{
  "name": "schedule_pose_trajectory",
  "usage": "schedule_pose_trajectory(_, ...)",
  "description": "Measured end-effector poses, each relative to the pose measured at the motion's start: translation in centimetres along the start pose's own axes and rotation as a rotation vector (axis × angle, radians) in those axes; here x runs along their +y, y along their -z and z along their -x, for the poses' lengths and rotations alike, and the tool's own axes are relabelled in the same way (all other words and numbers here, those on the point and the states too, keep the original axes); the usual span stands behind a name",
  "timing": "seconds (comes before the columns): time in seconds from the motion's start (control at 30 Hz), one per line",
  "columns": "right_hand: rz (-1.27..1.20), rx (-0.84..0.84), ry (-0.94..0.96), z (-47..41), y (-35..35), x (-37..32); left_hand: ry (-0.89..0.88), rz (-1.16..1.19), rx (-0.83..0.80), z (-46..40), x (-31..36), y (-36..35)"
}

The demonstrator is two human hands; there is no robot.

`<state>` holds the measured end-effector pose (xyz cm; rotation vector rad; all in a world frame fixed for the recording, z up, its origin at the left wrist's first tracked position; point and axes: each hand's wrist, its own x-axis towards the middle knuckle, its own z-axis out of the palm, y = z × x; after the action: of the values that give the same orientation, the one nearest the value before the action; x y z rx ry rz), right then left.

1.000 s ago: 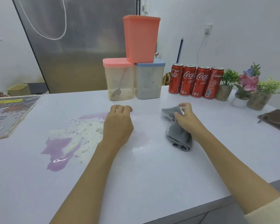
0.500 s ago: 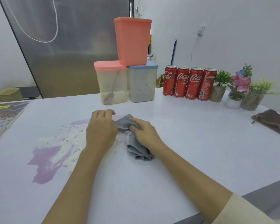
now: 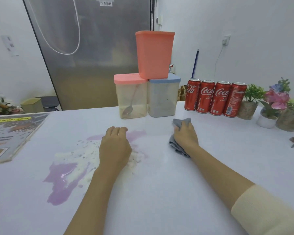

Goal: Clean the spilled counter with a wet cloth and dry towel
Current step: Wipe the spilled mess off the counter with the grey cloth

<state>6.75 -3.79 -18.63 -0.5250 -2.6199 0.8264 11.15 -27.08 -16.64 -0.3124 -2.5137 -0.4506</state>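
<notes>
Purple/white spill point(image 3: 66, 168) on bench point(image 3: 159, 200), left of ctr. Left hand point(image 3: 115, 146) over spill's right edge, fingers curled, holding nothing. Right hand point(image 3: 185, 137) grips grey cloth point(image 3: 177, 146), pressed to bench nr back edge, below containers point(image 3: 148, 92).

Orange plastic tub point(image 3: 154, 55) atop 2 clear lidded tubs point(image 3: 147, 97); 4 red cola cans point(image 3: 215, 98) right, then small potted plants point(image 3: 270, 104).
</notes>
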Motion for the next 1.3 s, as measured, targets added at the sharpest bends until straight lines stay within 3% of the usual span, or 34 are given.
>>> schedule_pose_trajectory(0.23, -0.080, -0.424, 0.419, 6.5, -4.5, -10.6, 0.125, 0.032, 0.029, 0.1, -1.2, 1.4)
schedule_pose_trajectory(0.33, -0.337, -0.517, 0.362, 7.5, -2.9, -10.8, 0.171, 0.042, -0.021, 0.4, -1.2, 1.8)
schedule_pose_trajectory(0.5, -0.524, -0.397, 0.264, 5.8, 4.9, -6.4, 0.160, 0.045, -0.017, 0.1, -0.2, 2.3)
schedule_pose_trajectory(0.7, -0.043, -0.273, 0.139, 6.8, 8.5, 2.6, 0.158, 0.088, -0.051, 0.3, 1.3, 2.3)
schedule_pose_trajectory(0.97, 0.009, -0.290, 0.337, 14.5, 2.3, -4.5, 0.151, 0.183, -0.036, 1.6, 2.8, 3.5)
schedule_pose_trajectory(1.03, -0.048, -0.318, 0.341, 15.9, 0.7, -6.4, 0.133, 0.197, -0.022, 2.0, 2.6, 4.4)
schedule_pose_trajectory(1.2, -0.665, -0.361, 0.050, 16.2, 2.9, -6.6, 0.112, 0.248, -0.020, 3.5, 0.4, 6.9)
schedule_pose_trajectory(1.3, -0.614, -0.264, 0.016, 18.0, 6.4, -4.5, 0.142, 0.259, -0.061, 5.2, -1.7, 7.6)
